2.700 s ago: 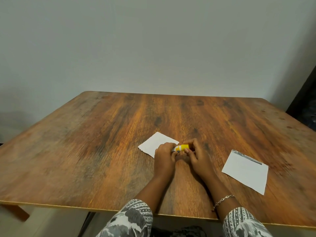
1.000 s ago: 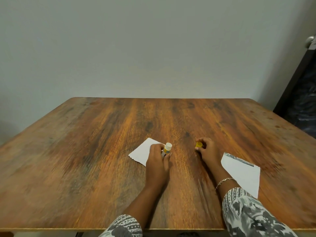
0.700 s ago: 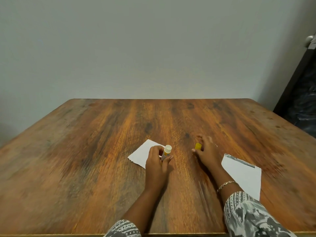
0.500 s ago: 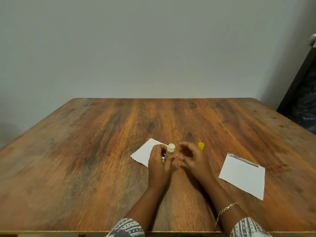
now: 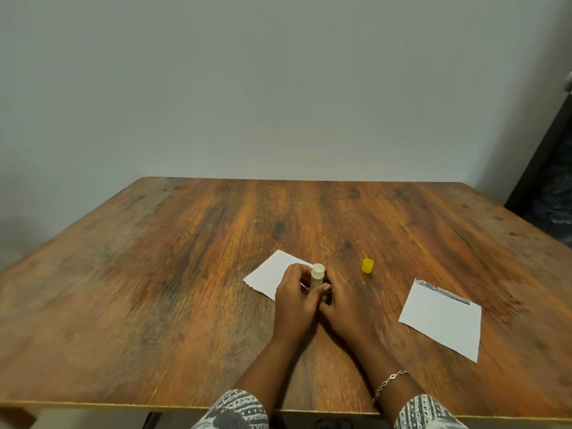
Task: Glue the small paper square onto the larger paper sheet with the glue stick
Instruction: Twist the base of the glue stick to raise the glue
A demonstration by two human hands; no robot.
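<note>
Head view, items as seen.

1. Wooden table (image 5: 185, 289): brown grain top, near edge along the bottom of the frame, far edge against a plain pale wall (image 5: 278, 88).

2. Glue stick (image 5: 317, 274): small white tube with a yellow label, held upright just above the table near its middle. The open white top faces up and the cap is off. Only the upper part shows; the rest is hidden between the two hands.

3. Left hand (image 5: 294, 300): fingers and thumb curled round the glue stick from its left side, clamped on the tube. The hand lies over the near right corner of item 5.

4. Right hand (image 5: 343, 300): pressed against the left hand, fingers bent in toward the lower part of the tube. The contact is hidden, so whether it pinches the tube or only rests beside it cannot be told. A thin chain bracelet (image 5: 388, 382) is on the wrist.

5. Small paper square (image 5: 272, 274): white, flat on the table, turned corner-on to the viewer, with a jagged near-left edge. It sits just left of the glue stick and is partly covered by the left hand.

6. Yellow cap (image 5: 367, 266): standing on the table to the right of the hands, apart from them.

7. Larger paper sheet (image 5: 442, 320): white, flat on the table, well to the right of the hands, with a strip of dark print along its far edge.

8. Patterned grey-and-white sleeves (image 5: 235, 410): at the bottom edge, on both forearms.

9. Dark panel (image 5: 544, 156): at the right edge, beyond the table; details unclear.
</note>
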